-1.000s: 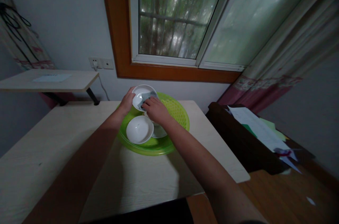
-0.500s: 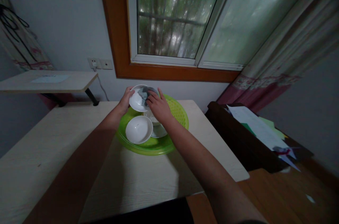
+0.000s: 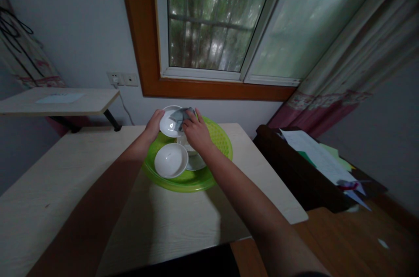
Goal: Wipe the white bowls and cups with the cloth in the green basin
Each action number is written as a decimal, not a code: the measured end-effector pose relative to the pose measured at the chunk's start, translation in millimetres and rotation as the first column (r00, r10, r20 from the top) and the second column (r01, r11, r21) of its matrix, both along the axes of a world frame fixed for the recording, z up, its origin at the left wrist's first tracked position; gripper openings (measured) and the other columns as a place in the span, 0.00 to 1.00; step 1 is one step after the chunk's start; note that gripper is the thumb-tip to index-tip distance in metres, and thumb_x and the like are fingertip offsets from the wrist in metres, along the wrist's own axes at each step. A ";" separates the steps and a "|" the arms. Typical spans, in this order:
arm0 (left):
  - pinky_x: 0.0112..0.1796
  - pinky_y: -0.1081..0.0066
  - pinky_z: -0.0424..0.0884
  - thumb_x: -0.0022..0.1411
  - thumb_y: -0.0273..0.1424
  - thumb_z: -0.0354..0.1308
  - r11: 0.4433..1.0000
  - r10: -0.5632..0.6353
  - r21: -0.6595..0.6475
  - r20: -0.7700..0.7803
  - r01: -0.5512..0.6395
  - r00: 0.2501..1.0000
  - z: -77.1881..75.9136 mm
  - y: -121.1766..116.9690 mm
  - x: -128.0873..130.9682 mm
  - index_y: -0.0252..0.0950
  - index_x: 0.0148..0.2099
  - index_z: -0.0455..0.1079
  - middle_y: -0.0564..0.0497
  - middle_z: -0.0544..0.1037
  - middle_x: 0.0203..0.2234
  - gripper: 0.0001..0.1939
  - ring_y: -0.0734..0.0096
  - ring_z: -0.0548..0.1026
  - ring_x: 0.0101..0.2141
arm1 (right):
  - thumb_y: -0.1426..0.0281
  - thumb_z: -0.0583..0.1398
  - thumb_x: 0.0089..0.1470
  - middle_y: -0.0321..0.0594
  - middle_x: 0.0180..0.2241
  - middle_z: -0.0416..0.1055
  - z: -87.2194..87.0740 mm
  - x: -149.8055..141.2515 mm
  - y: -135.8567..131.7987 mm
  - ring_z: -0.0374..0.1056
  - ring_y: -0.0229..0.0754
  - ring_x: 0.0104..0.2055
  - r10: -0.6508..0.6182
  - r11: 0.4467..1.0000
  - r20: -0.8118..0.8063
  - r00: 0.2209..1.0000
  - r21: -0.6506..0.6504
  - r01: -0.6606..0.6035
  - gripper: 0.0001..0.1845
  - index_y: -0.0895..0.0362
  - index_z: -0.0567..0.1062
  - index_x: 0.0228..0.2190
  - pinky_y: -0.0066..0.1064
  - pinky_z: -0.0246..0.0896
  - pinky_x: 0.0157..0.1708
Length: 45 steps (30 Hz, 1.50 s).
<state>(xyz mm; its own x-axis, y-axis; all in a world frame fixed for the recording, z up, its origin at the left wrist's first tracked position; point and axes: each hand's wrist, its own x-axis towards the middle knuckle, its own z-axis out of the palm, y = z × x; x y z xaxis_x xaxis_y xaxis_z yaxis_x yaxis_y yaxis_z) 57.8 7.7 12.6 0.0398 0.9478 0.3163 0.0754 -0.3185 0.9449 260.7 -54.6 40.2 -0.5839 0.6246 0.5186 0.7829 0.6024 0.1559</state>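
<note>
My left hand (image 3: 154, 123) grips the left rim of a white bowl (image 3: 167, 126), raised above the far side of a green basket (image 3: 186, 188) and tilted towards me. A grey cloth (image 3: 178, 115) lies against the bowl's inside, and my right hand (image 3: 195, 129) is closed on it, pressing near the right rim. Another white bowl (image 3: 171, 160) stands upright in the front left of the basket. Behind my right wrist, more white dishes (image 3: 195, 162) are partly hidden.
The basket stands on a pale wooden table (image 3: 183, 220), close to the wall under a window (image 3: 209, 19). At the left rises a small shelf (image 3: 59, 101) on black legs. Papers (image 3: 319, 155) lie on a dark piece of furniture (image 3: 288, 172) at the right.
My right hand and the cloth have shifted slightly against the bowl's inside, and the cloth's shape differs. My left hand still holds the rim.
</note>
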 end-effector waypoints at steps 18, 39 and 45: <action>0.54 0.63 0.69 0.66 0.55 0.50 0.993 0.062 0.105 -0.131 -0.048 0.989 -5.1 -2.3 0.1 0.41 0.42 0.63 0.47 0.73 0.41 0.22 0.60 0.72 0.46 | 0.52 0.50 0.74 0.52 0.68 0.66 -21.7 -16.0 -2.1 0.62 0.50 0.71 0.194 0.954 -0.007 0.981 -0.231 -0.190 0.31 0.58 0.67 0.67 0.49 0.50 0.72; 0.54 0.58 0.69 0.70 0.50 0.49 0.984 0.145 0.131 -0.177 -0.122 0.973 -2.3 -6.4 -0.5 0.40 0.50 0.67 0.44 0.75 0.45 0.20 0.56 0.74 0.49 | 0.47 0.47 0.73 0.54 0.45 0.83 -7.6 -19.3 -11.0 0.79 0.53 0.48 0.076 0.967 0.060 0.995 -0.248 -0.059 0.35 0.61 0.81 0.51 0.40 0.69 0.51; 0.54 0.56 0.70 0.69 0.54 0.50 0.984 0.116 0.148 -0.131 -0.096 0.985 -4.0 -6.5 0.1 0.40 0.51 0.66 0.44 0.75 0.46 0.24 0.56 0.74 0.49 | 0.49 0.43 0.75 0.54 0.60 0.75 -14.9 -16.3 -5.4 0.73 0.50 0.60 0.209 0.910 -0.147 0.967 -0.333 -0.247 0.36 0.61 0.69 0.65 0.38 0.65 0.59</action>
<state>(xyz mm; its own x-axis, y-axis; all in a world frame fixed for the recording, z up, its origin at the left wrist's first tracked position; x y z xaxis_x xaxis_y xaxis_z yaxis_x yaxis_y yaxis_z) 57.9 1.2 8.6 -0.0058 0.8954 0.4451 0.2431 -0.4305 0.8692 244.4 -59.9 25.3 -0.6857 0.6323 0.3605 0.6179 0.7675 -0.1707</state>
